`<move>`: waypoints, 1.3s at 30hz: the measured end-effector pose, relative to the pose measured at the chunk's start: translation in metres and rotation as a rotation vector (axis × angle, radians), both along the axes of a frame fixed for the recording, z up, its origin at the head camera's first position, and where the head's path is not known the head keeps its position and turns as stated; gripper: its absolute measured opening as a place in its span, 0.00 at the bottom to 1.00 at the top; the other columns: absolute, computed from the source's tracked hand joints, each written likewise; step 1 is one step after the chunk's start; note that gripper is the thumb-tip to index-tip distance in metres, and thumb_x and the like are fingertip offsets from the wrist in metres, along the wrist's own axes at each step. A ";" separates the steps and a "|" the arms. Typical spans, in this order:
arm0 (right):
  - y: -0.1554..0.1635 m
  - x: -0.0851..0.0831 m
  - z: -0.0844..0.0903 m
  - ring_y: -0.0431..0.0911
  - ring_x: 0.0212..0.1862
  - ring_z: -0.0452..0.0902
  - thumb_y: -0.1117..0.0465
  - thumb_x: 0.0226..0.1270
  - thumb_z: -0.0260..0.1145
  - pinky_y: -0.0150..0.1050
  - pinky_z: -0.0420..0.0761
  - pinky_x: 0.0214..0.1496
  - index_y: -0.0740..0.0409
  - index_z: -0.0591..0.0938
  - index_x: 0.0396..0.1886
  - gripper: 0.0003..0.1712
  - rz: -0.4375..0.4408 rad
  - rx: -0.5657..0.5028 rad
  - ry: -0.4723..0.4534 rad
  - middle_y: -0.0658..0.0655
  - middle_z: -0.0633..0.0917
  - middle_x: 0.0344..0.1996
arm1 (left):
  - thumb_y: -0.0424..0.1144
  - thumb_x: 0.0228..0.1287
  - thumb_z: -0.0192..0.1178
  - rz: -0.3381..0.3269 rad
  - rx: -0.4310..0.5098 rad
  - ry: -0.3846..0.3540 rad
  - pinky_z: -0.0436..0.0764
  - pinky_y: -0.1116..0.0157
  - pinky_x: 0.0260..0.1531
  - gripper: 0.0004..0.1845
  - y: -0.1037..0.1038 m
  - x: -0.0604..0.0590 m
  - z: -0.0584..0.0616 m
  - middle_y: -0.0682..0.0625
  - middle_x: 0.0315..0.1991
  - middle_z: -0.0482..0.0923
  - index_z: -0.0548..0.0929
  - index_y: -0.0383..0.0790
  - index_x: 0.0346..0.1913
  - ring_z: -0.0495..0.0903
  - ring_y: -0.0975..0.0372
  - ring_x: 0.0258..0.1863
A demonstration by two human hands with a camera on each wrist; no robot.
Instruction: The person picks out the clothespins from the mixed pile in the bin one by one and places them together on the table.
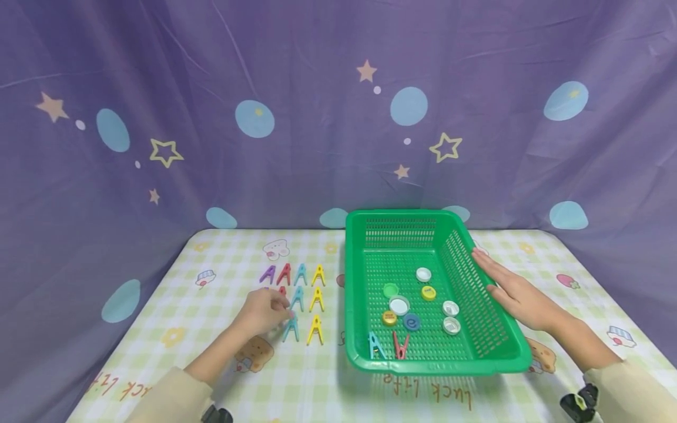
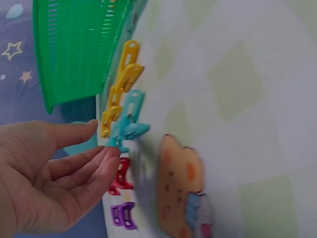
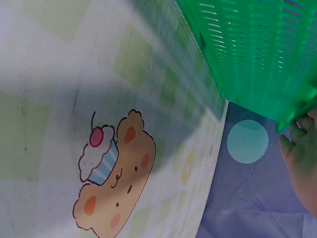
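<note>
Now pinch one clip at left hand fingertips, fingers loose, nothing held. Keep right hand flat, steadying basket rim.

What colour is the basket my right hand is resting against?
The basket is green, with perforated walls; the right hand lies flat along its side. Head view shows it best.

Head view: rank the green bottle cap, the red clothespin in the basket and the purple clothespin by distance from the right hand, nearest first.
1. Green bottle cap, in the green basket, left of the right hand.
2. Red clothespin, at the basket's near wall.
3. Purple clothespin, on the table beyond the basket's left side.
</note>
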State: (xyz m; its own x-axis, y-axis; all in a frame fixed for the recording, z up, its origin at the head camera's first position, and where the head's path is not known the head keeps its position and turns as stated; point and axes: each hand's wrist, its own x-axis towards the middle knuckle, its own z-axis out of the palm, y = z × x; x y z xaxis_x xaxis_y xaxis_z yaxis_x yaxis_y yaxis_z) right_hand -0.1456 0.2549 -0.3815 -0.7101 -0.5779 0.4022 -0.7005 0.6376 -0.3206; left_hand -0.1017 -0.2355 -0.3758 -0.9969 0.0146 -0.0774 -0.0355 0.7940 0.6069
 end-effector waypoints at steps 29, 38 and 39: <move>0.003 0.001 -0.004 0.23 0.75 0.36 0.67 0.71 0.51 0.08 0.41 0.68 0.63 0.55 0.75 0.34 -0.024 0.020 -0.012 0.66 0.57 0.75 | 0.42 0.65 0.62 -0.572 -0.071 0.118 0.83 0.62 0.51 0.20 0.065 -0.072 0.105 0.45 0.55 0.82 0.80 0.38 0.56 0.80 0.53 0.55; 0.001 0.000 -0.002 0.24 0.75 0.37 0.66 0.71 0.51 0.08 0.41 0.68 0.62 0.55 0.75 0.34 -0.028 0.020 -0.014 0.65 0.57 0.75 | 0.46 0.63 0.64 -0.815 -0.186 0.019 0.79 0.64 0.57 0.23 0.114 -0.092 0.107 0.50 0.59 0.79 0.78 0.44 0.60 0.78 0.58 0.59; 0.001 -0.001 -0.002 0.24 0.75 0.37 0.66 0.71 0.51 0.08 0.41 0.68 0.62 0.55 0.75 0.34 -0.028 0.021 -0.013 0.65 0.57 0.75 | 0.46 0.63 0.64 -0.848 -0.195 0.005 0.79 0.65 0.58 0.23 0.120 -0.092 0.107 0.51 0.60 0.79 0.78 0.45 0.60 0.78 0.59 0.59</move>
